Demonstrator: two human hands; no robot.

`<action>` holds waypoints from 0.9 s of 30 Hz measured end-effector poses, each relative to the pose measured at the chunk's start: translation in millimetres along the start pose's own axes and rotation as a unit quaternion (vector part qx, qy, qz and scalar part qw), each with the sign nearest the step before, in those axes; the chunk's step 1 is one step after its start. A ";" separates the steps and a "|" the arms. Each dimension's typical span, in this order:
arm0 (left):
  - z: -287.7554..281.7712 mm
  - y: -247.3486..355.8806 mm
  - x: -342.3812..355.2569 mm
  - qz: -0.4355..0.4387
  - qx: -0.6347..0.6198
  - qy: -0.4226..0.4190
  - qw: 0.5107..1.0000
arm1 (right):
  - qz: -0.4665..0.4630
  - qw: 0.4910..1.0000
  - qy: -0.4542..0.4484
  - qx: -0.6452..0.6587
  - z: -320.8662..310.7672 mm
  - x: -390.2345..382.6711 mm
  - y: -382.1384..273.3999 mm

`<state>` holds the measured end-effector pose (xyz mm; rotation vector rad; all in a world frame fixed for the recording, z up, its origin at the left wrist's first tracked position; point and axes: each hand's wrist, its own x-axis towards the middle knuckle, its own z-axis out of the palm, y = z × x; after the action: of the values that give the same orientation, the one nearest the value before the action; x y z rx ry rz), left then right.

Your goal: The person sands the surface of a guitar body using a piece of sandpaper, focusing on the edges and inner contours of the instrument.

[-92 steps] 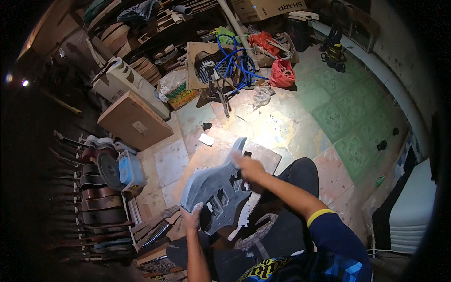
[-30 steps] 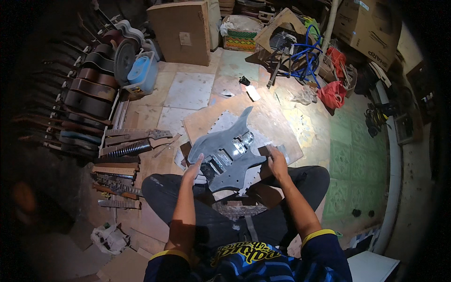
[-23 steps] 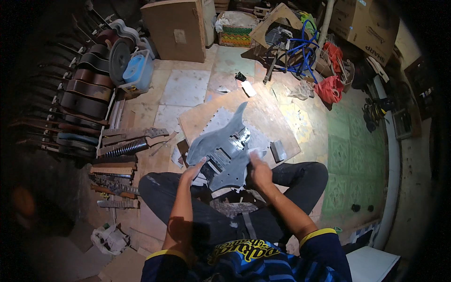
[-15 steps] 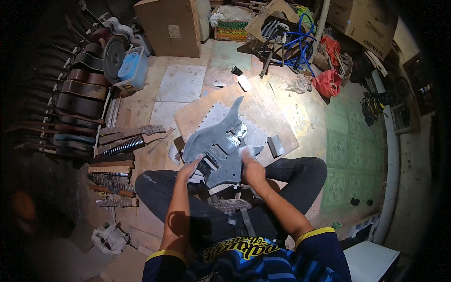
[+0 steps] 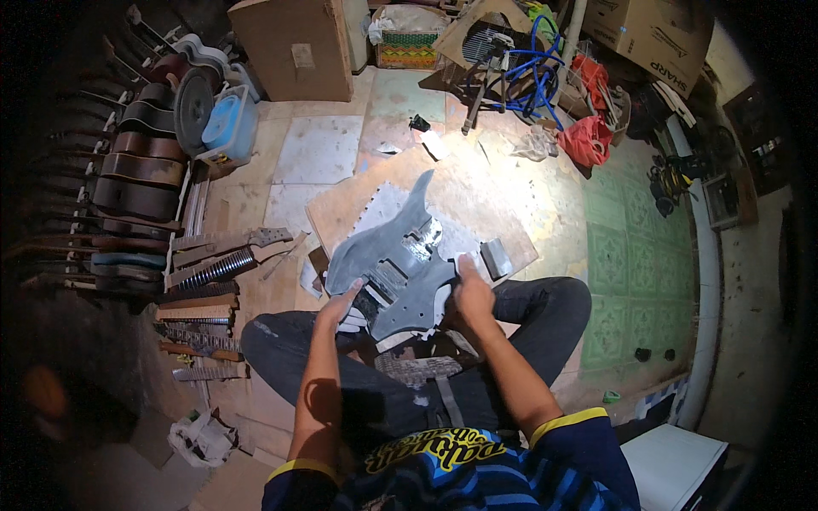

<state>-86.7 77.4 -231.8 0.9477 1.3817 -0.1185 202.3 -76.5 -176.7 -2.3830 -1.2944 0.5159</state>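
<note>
A grey guitar body [image 5: 385, 255] with routed cavities and a shiny patch lies over my crossed legs, on a pale perforated sheet [image 5: 452, 234] and a wooden board [image 5: 503, 217]. My left hand [image 5: 343, 305] grips its lower left edge, thumb on top. My right hand [image 5: 470, 294] is closed on a small white pad [image 5: 467, 264] at the body's right edge. A grey block [image 5: 495, 257] lies on the board just right of that hand.
Guitars [image 5: 136, 196] stand racked at the left, with necks [image 5: 226, 260] beside them and a blue plastic tub [image 5: 221, 123]. Cardboard boxes [image 5: 648, 34], tangled blue hose [image 5: 532, 77] and red bags [image 5: 584, 140] are at the back. A white panel [image 5: 669, 464] is at lower right.
The body, raised at a slant 3.1 seconds ago, lies flatter. My right hand left the grey block for the body's edge with the white pad, then moved slightly rightward.
</note>
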 end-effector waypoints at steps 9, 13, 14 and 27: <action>-4.2 -7.2 7.7 0.020 -0.001 -0.007 1.000 | 0.067 0.995 -0.063 -0.043 -18.3 9.4 -20.1; 0.5 -2.6 6.1 0.002 -0.002 -0.009 1.000 | -0.178 0.983 0.016 0.045 7.4 13.6 3.9; -0.5 -4.6 2.1 0.000 0.000 -0.007 1.000 | -0.047 0.996 -0.062 -0.044 -7.2 19.2 5.7; -6.2 -9.2 4.6 0.016 0.019 -0.015 1.000 | 0.041 0.998 -0.047 0.024 21.7 34.3 -64.7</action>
<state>-95.7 77.3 -239.7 0.9947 1.3401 -0.1353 163.1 -11.5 -168.4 -2.4059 -1.2112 0.6825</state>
